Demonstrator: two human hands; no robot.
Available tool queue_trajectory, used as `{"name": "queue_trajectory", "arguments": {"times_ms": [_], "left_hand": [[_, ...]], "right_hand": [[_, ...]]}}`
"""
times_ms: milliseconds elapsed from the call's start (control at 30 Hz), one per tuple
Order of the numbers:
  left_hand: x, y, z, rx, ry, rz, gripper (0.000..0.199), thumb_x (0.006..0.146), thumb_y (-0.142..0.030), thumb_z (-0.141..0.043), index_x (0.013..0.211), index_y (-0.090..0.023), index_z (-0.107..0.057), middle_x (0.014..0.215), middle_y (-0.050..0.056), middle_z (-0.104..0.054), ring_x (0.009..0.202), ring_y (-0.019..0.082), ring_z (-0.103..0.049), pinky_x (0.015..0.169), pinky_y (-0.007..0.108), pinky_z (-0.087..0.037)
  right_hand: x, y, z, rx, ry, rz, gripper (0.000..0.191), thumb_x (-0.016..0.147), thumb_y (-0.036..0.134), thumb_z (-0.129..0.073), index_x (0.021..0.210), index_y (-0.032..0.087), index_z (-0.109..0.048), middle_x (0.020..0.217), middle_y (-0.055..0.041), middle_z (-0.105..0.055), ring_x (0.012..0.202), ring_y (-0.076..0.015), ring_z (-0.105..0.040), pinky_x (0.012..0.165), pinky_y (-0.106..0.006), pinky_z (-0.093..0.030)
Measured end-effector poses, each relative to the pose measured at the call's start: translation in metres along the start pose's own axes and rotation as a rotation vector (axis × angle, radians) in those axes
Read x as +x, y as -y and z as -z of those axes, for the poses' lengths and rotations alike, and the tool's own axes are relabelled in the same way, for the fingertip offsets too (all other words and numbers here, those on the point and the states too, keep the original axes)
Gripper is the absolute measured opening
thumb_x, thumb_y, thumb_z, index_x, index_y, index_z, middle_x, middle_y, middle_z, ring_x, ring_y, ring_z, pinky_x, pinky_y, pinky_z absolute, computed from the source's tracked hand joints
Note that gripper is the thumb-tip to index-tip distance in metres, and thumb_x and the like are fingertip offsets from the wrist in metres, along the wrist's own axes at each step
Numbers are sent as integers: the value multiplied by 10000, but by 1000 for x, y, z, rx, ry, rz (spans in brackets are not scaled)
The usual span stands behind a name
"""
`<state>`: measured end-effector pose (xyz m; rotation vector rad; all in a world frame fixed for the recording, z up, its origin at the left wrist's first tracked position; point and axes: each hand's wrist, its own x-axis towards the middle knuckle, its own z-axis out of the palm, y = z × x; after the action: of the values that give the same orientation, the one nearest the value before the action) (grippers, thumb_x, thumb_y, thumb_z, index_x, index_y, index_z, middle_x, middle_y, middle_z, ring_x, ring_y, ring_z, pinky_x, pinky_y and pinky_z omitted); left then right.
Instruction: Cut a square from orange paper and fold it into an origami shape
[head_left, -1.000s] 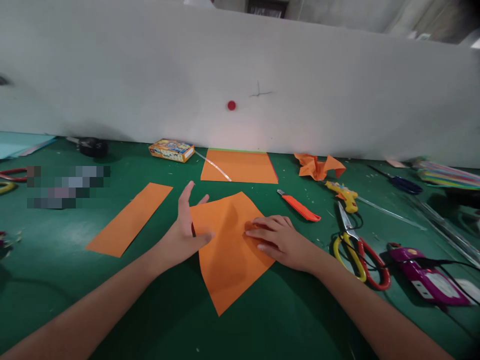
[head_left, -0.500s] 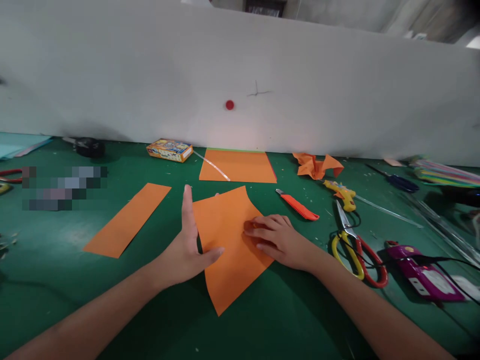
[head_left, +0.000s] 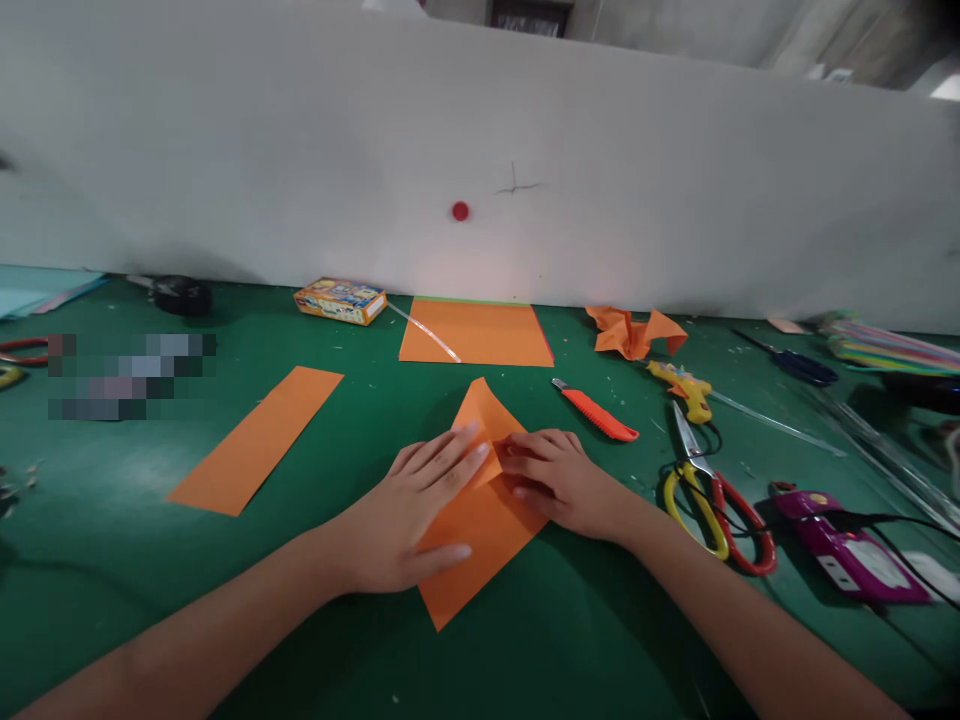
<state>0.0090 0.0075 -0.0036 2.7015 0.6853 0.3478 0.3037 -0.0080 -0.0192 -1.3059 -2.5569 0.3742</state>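
Observation:
An orange sheet of paper (head_left: 480, 535) lies on the green table in front of me, with a part of it folded over toward its middle. My left hand (head_left: 405, 510) rests over the folded left part, fingers stretched out and thumb apart, touching the paper. At the sheet's right corner my right hand (head_left: 562, 480) has its fingers curled together, gripping paper against the table. The exact pinch of its fingertips is partly hidden. The sheet's top point rises slightly above both hands.
An orange paper strip (head_left: 259, 440) lies to the left. Behind are more orange sheets (head_left: 487, 335), a small box (head_left: 341, 300) and crumpled orange paper (head_left: 634, 330). On the right are a utility knife (head_left: 600, 415), a yellow glue gun (head_left: 686, 388), scissors (head_left: 701, 490) and a purple device (head_left: 847, 545).
My left hand has swung right and turned palm down, carrying the sheet's left part over toward the middle. My right hand has stayed nearly still.

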Motion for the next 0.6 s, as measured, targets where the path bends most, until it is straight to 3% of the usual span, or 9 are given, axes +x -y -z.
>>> {"name": "queue_trajectory", "arguments": {"times_ms": [200,267,333,433,500,600], "left_hand": [[1,0,-3,-50,64,-15,936,1009,-604,-505,1647,-306,111,1734,71,42,1589,354,-18,1280,551,-154],[2,-2,-4,-56,79,2,926,1025,-587,-486,1642,-295,140,1732,73,57,1591,336,-4,1288,534,-144],[3,-3,-6,-55,86,26,908,1043,-566,-460,1634,-285,169,1732,76,62,1591,316,9,1294,516,-146],[4,-2,-10,-31,82,50,884,1057,-547,-438,1632,-278,177,1733,74,55,1590,302,22,1297,504,-148],[4,0,-13,-8,76,56,887,1054,-545,-445,1636,-268,164,1733,79,46,1590,305,18,1298,506,-147],[5,2,-17,15,68,55,904,1042,-543,-474,1644,-256,137,1733,89,14,1590,318,-7,1296,513,-149]], "right_hand": [[0,-1,-2,16,-9,-3,330,1016,337,-545,1329,305,-645,1488,-85,-548,1280,-327,-482,1038,-527,-382],[0,-1,-4,63,-42,-25,485,999,319,-563,1480,302,-504,1468,-104,-562,1288,-325,-478,1054,-533,-372],[-1,-2,-6,128,-92,-68,741,973,281,-582,1625,298,-231,1441,-115,-579,1289,-315,-479,1069,-532,-370],[-2,-2,-8,196,-142,-110,936,947,233,-587,1651,323,22,1432,-92,-587,1288,-297,-488,1079,-519,-375],[-2,-1,-9,199,-148,-101,949,936,211,-597,1650,344,13,1425,-80,-590,1281,-294,-493,1075,-512,-379],[1,1,-9,173,-143,-36,880,932,169,-600,1644,373,-125,1366,-71,-621,1222,-288,-522,1050,-505,-390]]}}
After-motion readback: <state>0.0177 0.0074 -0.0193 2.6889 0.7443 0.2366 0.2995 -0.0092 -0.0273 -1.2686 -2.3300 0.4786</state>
